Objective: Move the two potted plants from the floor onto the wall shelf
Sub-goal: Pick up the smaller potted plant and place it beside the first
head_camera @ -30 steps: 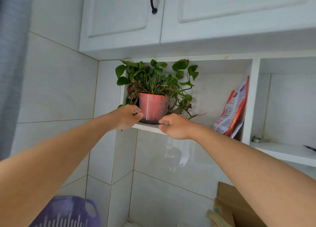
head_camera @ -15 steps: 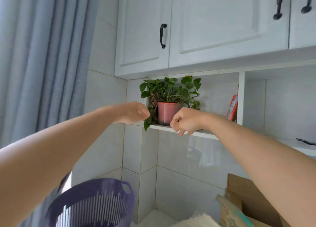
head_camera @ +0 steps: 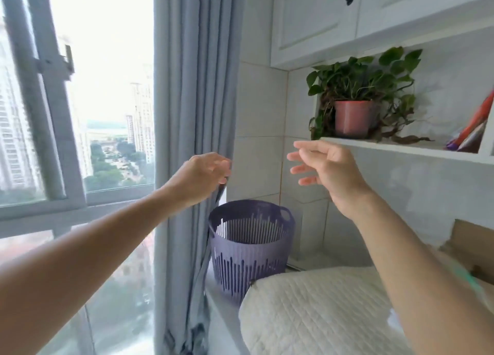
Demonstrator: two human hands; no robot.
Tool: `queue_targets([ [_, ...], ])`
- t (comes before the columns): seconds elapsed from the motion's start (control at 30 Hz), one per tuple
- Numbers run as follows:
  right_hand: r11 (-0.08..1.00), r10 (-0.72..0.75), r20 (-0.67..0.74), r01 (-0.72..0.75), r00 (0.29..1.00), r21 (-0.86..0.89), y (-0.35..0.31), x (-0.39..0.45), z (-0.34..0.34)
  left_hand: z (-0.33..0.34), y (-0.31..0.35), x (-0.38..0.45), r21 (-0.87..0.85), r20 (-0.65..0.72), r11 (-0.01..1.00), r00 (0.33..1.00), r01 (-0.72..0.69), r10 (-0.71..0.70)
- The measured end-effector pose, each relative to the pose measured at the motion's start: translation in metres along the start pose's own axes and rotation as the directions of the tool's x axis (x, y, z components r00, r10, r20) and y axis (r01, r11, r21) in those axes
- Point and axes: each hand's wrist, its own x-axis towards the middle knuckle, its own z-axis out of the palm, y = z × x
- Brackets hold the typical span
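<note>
On the wall shelf [head_camera: 395,147], at its left end under the white cabinets [head_camera: 315,20], one potted plant [head_camera: 352,118] is stood upright: a pink pot with green leaves above and brown trailing stems spilling over the shelf edge. A second potted plant is not seen anywhere in view. At the right end of the same shelf, an orange and white packet [head_camera: 474,130] is leaned against the white divider, well apart from the pot.

Below and left of the shelf, both hands are held in the air, empty. The right hand [head_camera: 324,167] is released, its fingers spread and loosely curved, just under the shelf's left corner and clear of the pot. The left hand [head_camera: 201,175] is half curled with nothing grasped; it is seen in front of the grey-blue curtain [head_camera: 192,87], and whether the fingertips touch the cloth cannot be told.

Beneath the hands, a purple slotted basket [head_camera: 250,248] is stood in the tiled corner, beside the curtain's hem. In front of it, a white quilted cushion [head_camera: 315,312] is laid. At the right edge, a brown cardboard box [head_camera: 473,242] is partly shown behind the right forearm. To the far left, a window [head_camera: 53,114] with tower blocks beyond is noted.
</note>
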Motion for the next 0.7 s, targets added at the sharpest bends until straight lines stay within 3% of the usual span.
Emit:
queue_targets([
  [0.13, 0.995, -0.006, -0.012, 0.007, 1.0, 0.104, -0.005, -0.033, 0.064, -0.054, -0.032, -0.054, -0.141, -0.101, 0.987, 0.991, 0.076, -0.091],
  [0.3, 0.974, 0.005, 0.089, -0.025, 0.996, 0.226, -0.033, -0.072, 0.161, -0.13, -0.08, -0.132, -0.231, -0.168, 0.958, 0.963, 0.171, -0.212],
  [0.7, 0.883, -0.097, 0.385, -0.099, 0.918, 0.458, -0.132, -0.176, 0.45, -0.366, -0.172, -0.337, -0.123, -0.342, 0.939, 0.874, 0.322, -0.344],
])
